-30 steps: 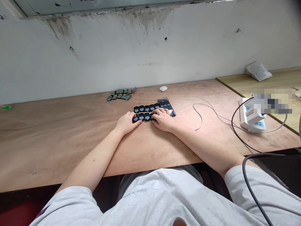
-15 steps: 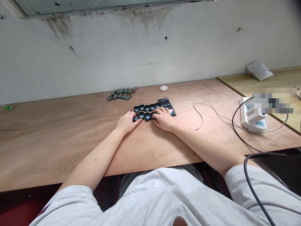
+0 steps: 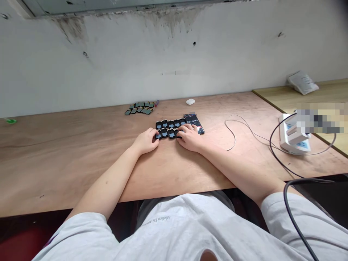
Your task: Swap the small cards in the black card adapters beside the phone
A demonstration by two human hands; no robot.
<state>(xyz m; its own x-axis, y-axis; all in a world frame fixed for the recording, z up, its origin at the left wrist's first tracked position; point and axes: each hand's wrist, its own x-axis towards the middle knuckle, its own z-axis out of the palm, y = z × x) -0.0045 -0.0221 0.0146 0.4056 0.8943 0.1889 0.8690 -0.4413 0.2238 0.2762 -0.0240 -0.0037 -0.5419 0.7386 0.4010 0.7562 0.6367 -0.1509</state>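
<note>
Two rows of small black square modules with grey-blue faces (image 3: 164,134) lie side by side on the wooden table. My left hand (image 3: 146,141) is at the left end of the front row, its curled fingers and thumb closed around the edge of the leftmost module (image 3: 158,136). At the right end, my right hand (image 3: 189,138) bends over the same row, fingertips down on a module that they mostly hide. A phone (image 3: 191,119) showing a running timer lies just behind my right hand, partly covered by its fingers.
Farther back are several small dark-edged, grey-green square pieces (image 3: 140,109) and a thin purple tool (image 3: 157,103). A white earbud case (image 3: 190,102) sits near the wall. To the right are a white cable (image 3: 234,139), a power strip (image 3: 295,145) and a black cable (image 3: 285,195).
My left thumb has drawn back left off the front row's faces to its edge. My right hand stays in place at the other end. The view has shifted slightly.
</note>
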